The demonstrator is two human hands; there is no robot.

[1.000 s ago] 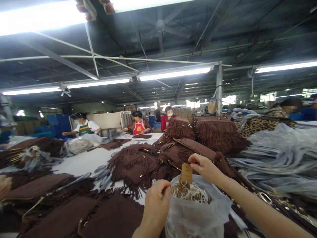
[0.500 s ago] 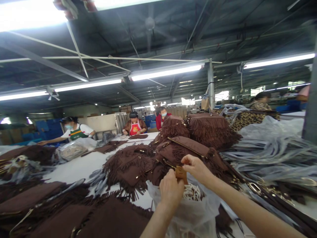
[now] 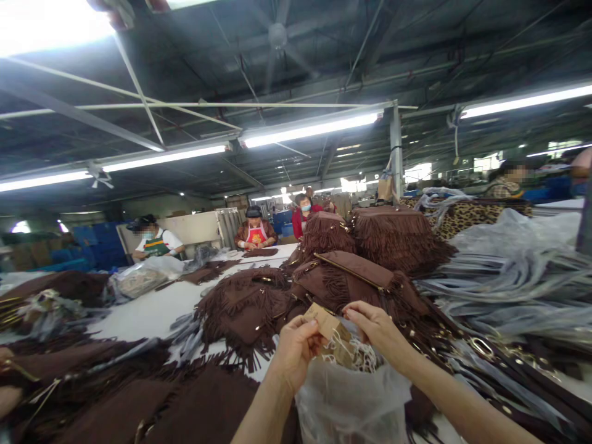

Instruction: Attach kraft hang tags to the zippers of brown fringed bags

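Between thumb and fingers, my left hand (image 3: 298,345) pinches a tan cardboard hang tag (image 3: 322,319) with small print on it. My right hand (image 3: 377,330) is just right of the tag, its thumb and fingertips pressed together; what they hold, if anything, is too small to make out. Below both hands, a translucent plastic bag (image 3: 351,404) stands open, with more tan tags and tangled white strings (image 3: 365,354) showing at its mouth. Directly behind the hands lies a brown fringed bag (image 3: 356,271) with a gold zipper.
Brown fringed bags (image 3: 245,302) are heaped across the white table (image 3: 139,314). Plastic-wrapped straps (image 3: 504,277) pile up at right, beside straps with gold rings (image 3: 481,348). Co-workers sit beyond, one in a red apron (image 3: 256,235). Another person's hand (image 3: 7,382) shows at the left edge.
The hang tag has come up and left in my left hand and now lies flatter. My right hand has moved slightly down and right, apart from the tag. A person's hand has appeared at the left edge.
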